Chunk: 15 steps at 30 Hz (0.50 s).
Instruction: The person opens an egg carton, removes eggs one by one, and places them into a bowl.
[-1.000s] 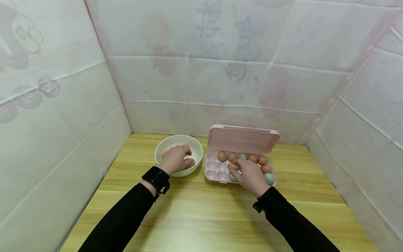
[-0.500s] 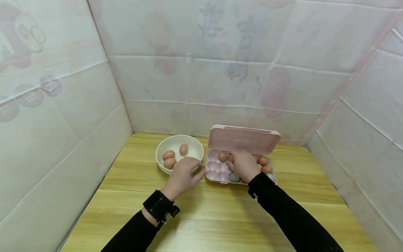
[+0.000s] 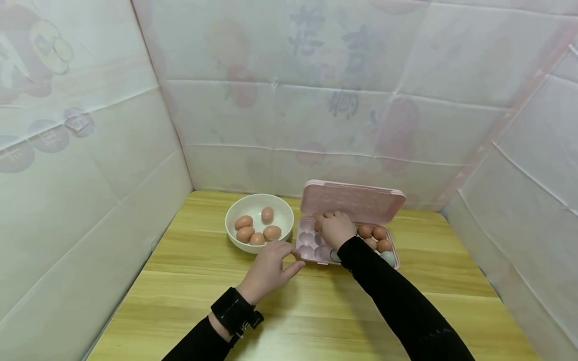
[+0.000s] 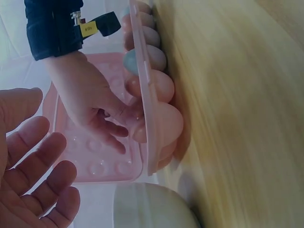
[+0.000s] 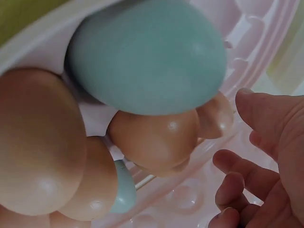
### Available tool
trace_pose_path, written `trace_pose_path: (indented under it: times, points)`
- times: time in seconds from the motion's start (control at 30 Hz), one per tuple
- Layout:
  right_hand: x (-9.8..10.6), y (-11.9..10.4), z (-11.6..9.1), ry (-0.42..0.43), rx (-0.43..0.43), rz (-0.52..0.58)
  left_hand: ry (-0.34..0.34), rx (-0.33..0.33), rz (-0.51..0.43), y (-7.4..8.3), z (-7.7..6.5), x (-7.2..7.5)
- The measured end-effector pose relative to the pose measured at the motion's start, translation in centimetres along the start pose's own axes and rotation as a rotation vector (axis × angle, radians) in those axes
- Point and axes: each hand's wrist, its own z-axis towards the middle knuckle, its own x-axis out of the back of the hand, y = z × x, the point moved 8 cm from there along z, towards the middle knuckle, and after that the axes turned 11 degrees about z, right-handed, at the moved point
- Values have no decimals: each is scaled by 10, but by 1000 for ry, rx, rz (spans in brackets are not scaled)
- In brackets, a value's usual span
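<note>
My left hand hovers over the table in front of the white bowl, its fingers loosely bent with nothing in them. Inside the bowl lie several brown eggs. My right hand reaches over the left part of the pink egg carton, whose lid stands up at the back. In the right wrist view, its thumb and fingers are spread beside a brown egg in the carton. A pale green egg fills the near part of that view. The hand hides some of the carton's middle.
More brown eggs and a pale green egg sit at the carton's right end. The wooden table is enclosed at the back and sides by pale printed sheets.
My left hand has drawn back from inside the bowl toward me and right, uncovering the eggs there. My right hand has moved left and back across the carton.
</note>
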Motion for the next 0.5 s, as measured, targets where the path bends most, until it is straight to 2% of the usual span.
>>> trace_pose_path:
  times: [0.2, 0.37, 0.5]
  points:
    - [-11, -2, 3, 17, -10, -57, -13, -2, -1, -2, -4, -5]
    - [-14, -4, 6, 76, -7, -55, 5, -8, 2, -2, -7, -5]
    - [-20, -4, 9, 84, -6, -75, 22, -17, -1, -1, -10, -5]
